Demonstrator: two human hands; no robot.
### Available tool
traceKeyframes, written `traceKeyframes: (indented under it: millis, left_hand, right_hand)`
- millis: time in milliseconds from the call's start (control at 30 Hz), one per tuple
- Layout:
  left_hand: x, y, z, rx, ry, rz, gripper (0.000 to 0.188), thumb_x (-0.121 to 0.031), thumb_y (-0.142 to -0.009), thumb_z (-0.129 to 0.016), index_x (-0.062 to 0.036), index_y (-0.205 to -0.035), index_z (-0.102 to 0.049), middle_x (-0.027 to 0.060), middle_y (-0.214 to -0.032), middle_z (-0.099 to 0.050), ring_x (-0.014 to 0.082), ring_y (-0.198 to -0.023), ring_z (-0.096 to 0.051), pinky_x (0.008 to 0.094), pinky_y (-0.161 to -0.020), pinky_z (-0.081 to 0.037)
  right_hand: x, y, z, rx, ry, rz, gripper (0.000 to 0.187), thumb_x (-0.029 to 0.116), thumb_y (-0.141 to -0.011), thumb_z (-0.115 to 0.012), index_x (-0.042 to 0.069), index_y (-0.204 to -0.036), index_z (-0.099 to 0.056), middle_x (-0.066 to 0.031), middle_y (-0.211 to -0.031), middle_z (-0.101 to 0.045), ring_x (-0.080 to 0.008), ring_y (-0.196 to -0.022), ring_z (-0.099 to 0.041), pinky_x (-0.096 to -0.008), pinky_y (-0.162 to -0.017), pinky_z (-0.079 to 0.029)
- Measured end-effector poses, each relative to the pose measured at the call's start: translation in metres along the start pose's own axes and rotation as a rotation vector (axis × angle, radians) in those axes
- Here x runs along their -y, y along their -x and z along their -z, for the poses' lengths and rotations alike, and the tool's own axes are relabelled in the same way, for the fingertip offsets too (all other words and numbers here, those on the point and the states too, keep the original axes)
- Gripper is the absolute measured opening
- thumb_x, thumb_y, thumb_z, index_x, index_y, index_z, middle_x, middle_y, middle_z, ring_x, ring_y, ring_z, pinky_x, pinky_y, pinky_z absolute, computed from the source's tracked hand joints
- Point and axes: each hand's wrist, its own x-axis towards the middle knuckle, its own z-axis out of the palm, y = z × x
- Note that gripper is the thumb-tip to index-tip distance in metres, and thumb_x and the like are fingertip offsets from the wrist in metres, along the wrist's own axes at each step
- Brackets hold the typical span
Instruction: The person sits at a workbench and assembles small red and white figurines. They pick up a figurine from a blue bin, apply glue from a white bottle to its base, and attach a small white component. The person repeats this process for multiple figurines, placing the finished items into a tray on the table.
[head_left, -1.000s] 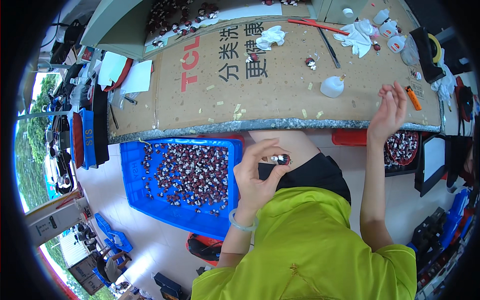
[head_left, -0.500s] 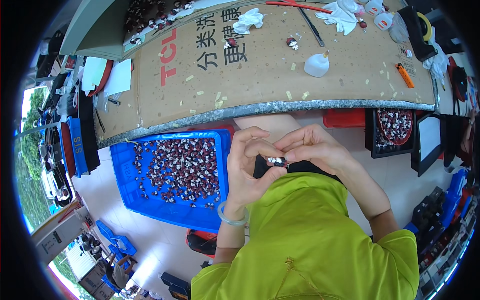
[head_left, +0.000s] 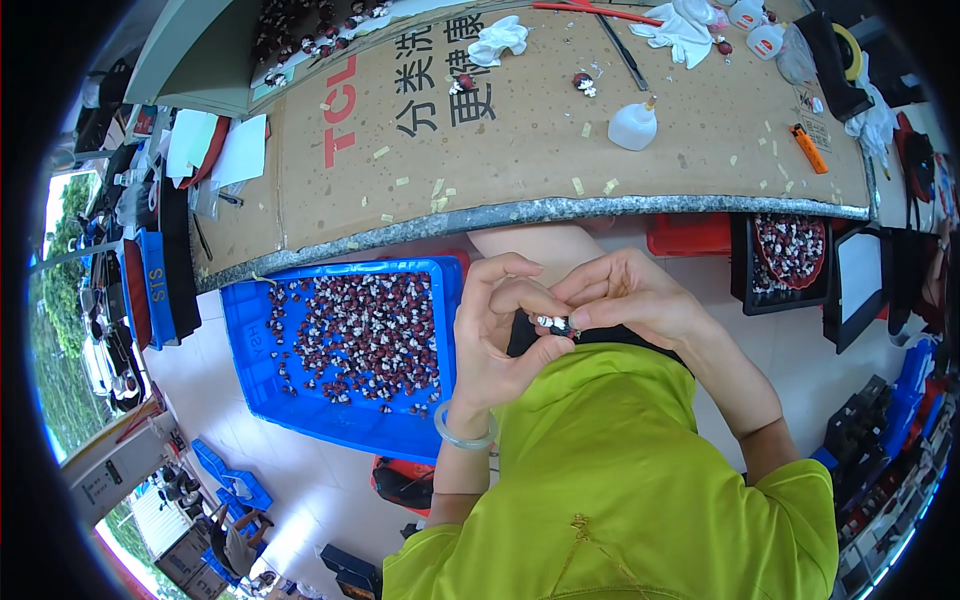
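Note:
A small black-and-white figurine (head_left: 553, 325) is held between both hands, above my lap. My left hand (head_left: 503, 325) is closed round it, thumb below and fingers curled above. From the other side, the thumb and fingertips of my right hand (head_left: 630, 300) pinch its end. The fingers cover part of the figurine, so its fine detail does not show. To the left of my left hand is a blue crate (head_left: 340, 430) with many small dark red and white figurine pieces (head_left: 370, 335) lying in it.
The cardboard-covered workbench (head_left: 340, 215) runs across in front. On it are a white squeeze bottle (head_left: 633, 127), an orange cutter (head_left: 809, 149), white gloves (head_left: 680, 35) and loose pieces (head_left: 584, 84). A black bin (head_left: 745, 270) with more pieces stands under the right side.
Both hands stay in nearly the same place. The right fingertips have shifted very slightly on the figurine, and a little more of its dark part shows.

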Motion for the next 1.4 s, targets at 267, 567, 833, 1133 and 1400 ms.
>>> traceKeyframes:
  millis: [267,567,833,1133,1400]
  left_hand:
    - [-0.002,0.001,0.001,0.006,-0.034,0.008,0.059,-0.003,-0.069,-0.076,-0.0007,-0.115,-0.039,0.0068,-0.082,-0.063,0.0118,-0.078,-0.057,0.0241,-0.07,-0.043]
    - [-0.002,0.002,0.0,-0.016,-0.078,0.03,0.063,-0.008,-0.067,-0.08,0.0025,-0.113,-0.038,0.0103,-0.078,-0.064,0.0167,-0.078,-0.061,0.0272,-0.077,-0.045]
    - [0.001,0.006,0.001,-0.056,-0.044,-0.036,0.061,-0.004,-0.067,-0.078,0.0007,-0.114,-0.039,0.0097,-0.08,-0.064,0.0158,-0.08,-0.061,0.0271,-0.076,-0.045]
    - [-0.019,0.012,-0.005,-0.382,-0.251,0.133,0.058,-0.002,-0.054,-0.081,-0.0024,-0.104,-0.051,0.0046,-0.086,-0.058,0.0135,-0.075,-0.057,0.0252,-0.075,-0.045]
    - [0.045,0.016,-0.023,-0.128,-0.601,0.001,0.045,-0.024,-0.068,-0.076,-0.0069,-0.104,-0.055,0.0068,-0.096,-0.059,0.0167,-0.084,-0.057,0.0326,-0.078,-0.047]
  right_hand:
    - [0.0,0.002,-0.002,-0.015,0.035,-0.011,0.029,-0.002,-0.074,-0.066,-0.009,-0.102,-0.06,-0.0161,-0.097,-0.066,-0.0174,-0.089,-0.065,-0.0275,-0.084,-0.047]
    - [0.002,0.001,-0.004,-0.051,0.038,-0.031,0.031,-0.003,-0.071,-0.068,-0.008,-0.101,-0.061,-0.0132,-0.093,-0.066,-0.0143,-0.083,-0.065,-0.0249,-0.079,-0.049]
    - [0.004,-0.002,-0.009,-0.02,0.085,-0.012,0.03,-0.001,-0.074,-0.068,-0.006,-0.102,-0.06,-0.0111,-0.093,-0.066,-0.0135,-0.085,-0.064,-0.0247,-0.078,-0.048]
    - [0.047,0.034,-0.044,0.071,-0.34,0.774,0.038,0.027,-0.088,-0.058,-0.001,-0.112,-0.048,-0.0144,-0.093,-0.061,-0.0183,-0.085,-0.059,-0.0286,-0.073,-0.046]
    - [0.068,0.085,-0.085,0.329,-0.175,1.08,0.074,0.059,-0.083,-0.052,-0.002,-0.121,-0.034,-0.0198,-0.098,-0.052,-0.0256,-0.085,-0.055,-0.0362,-0.073,-0.047]
